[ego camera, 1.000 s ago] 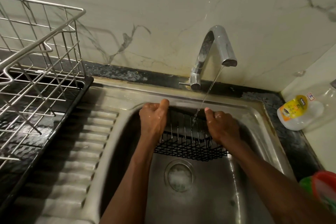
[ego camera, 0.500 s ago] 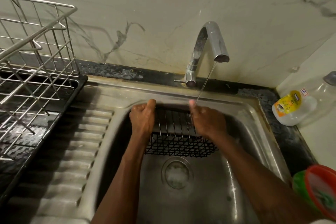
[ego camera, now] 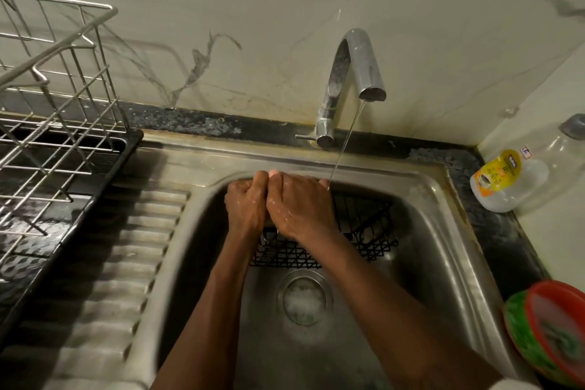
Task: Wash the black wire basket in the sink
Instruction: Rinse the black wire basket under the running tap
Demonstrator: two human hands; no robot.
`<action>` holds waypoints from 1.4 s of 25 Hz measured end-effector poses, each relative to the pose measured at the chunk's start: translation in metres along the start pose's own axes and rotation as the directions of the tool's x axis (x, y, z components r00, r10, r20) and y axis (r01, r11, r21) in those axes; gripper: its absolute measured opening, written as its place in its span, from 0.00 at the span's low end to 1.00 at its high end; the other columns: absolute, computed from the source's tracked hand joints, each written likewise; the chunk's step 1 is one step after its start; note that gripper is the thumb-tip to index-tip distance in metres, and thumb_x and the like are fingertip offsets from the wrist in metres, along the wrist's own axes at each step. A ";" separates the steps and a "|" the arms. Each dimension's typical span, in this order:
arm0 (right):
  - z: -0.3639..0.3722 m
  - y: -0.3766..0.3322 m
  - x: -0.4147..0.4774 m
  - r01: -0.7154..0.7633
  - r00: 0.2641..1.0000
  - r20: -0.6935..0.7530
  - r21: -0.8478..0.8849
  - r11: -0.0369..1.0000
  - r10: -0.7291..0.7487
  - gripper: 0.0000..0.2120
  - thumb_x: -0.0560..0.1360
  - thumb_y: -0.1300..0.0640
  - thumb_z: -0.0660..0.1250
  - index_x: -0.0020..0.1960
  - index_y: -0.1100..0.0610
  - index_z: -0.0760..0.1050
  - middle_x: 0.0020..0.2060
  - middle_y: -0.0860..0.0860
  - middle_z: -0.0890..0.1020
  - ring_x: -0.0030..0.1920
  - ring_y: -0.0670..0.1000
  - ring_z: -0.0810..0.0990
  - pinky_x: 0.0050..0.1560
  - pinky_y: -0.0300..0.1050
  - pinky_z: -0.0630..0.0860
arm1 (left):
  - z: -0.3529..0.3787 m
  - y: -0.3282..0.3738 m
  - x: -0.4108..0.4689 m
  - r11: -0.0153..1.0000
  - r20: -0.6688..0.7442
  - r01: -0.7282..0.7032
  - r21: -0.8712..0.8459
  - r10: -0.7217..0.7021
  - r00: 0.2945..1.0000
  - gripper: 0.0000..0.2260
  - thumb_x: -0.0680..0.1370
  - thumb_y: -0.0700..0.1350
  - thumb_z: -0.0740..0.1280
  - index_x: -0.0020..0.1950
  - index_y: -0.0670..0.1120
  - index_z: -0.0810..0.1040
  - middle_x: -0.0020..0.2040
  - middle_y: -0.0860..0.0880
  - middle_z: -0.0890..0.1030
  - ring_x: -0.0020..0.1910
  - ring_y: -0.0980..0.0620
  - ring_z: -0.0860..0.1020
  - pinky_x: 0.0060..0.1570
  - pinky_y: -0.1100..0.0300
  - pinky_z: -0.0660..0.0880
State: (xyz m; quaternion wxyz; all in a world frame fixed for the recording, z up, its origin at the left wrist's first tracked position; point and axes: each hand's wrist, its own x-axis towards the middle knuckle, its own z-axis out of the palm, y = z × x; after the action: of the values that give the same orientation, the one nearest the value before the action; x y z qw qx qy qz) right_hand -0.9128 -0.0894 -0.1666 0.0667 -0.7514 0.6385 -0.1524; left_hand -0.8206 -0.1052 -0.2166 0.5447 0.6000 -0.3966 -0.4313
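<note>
The black wire basket (ego camera: 364,231) stands tilted against the far wall of the steel sink (ego camera: 437,263), under a thin stream from the tap (ego camera: 354,73). My left hand (ego camera: 245,206) grips the basket's upper rim at its left end. My right hand (ego camera: 297,206) sits right beside it, touching it, fingers curled over the same rim. Both hands are wet. The water falls just past my right hand's fingers. The basket's left part is hidden behind my hands.
A steel dish rack (ego camera: 53,111) on a black tray stands at the left, beside the ribbed drainboard (ego camera: 110,279). A clear soap bottle (ego camera: 512,180) lies at the right corner. A red and green bowl (ego camera: 550,332) sits at the near right. The drain (ego camera: 305,298) holds foam.
My right hand has slid left along the basket's rim until it meets my left hand. The basket's right side is now uncovered.
</note>
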 end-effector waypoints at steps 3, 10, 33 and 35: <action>-0.004 0.053 -0.005 -0.086 0.993 0.082 -0.050 0.995 0.090 0.37 0.82 0.32 0.38 0.38 0.51 0.77 0.33 0.48 0.80 0.34 0.48 0.75 0.54 0.51 0.71 | -0.002 -0.004 -0.002 0.997 -0.016 0.041 0.064 -0.040 0.999 0.22 0.77 0.53 0.64 0.26 0.44 0.70 0.25 0.47 0.69 0.25 0.52 0.65 0.30 0.54 0.65; -0.009 0.101 -0.007 -0.237 0.969 0.049 -0.098 0.967 0.243 0.42 0.79 0.27 0.40 0.29 0.54 0.76 0.25 0.49 0.78 0.30 0.48 0.77 0.43 0.47 0.74 | 0.002 -0.017 -0.005 0.994 0.010 0.109 -0.013 -0.108 0.994 0.22 0.81 0.46 0.64 0.27 0.48 0.65 0.24 0.50 0.64 0.23 0.55 0.60 0.28 0.59 0.59; -0.015 0.106 -0.017 -0.290 0.957 -0.020 -0.151 0.945 0.290 0.30 0.84 0.40 0.50 0.31 0.54 0.73 0.27 0.49 0.75 0.31 0.51 0.77 0.33 0.43 0.69 | 0.037 0.011 -0.019 0.410 0.244 -0.369 0.834 0.325 0.914 0.23 0.83 0.53 0.55 0.37 0.44 0.81 0.34 0.46 0.82 0.33 0.47 0.77 0.46 0.53 0.76; -0.039 0.091 -0.013 -0.241 0.970 -0.042 -0.245 0.939 0.238 0.26 0.84 0.44 0.52 0.31 0.53 0.69 0.26 0.48 0.71 0.27 0.48 0.70 0.31 0.42 0.63 | 0.035 0.010 -0.014 0.579 0.167 -0.329 0.746 0.316 0.934 0.22 0.82 0.53 0.58 0.38 0.43 0.83 0.33 0.45 0.82 0.34 0.46 0.80 0.43 0.54 0.77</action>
State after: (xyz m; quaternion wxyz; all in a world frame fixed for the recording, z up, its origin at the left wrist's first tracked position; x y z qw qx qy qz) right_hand -1.0119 -0.0887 -0.1584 -0.0134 -0.6696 0.7396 -0.0666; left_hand -0.8587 -0.1036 -0.2062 0.3062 0.6875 -0.6472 -0.1217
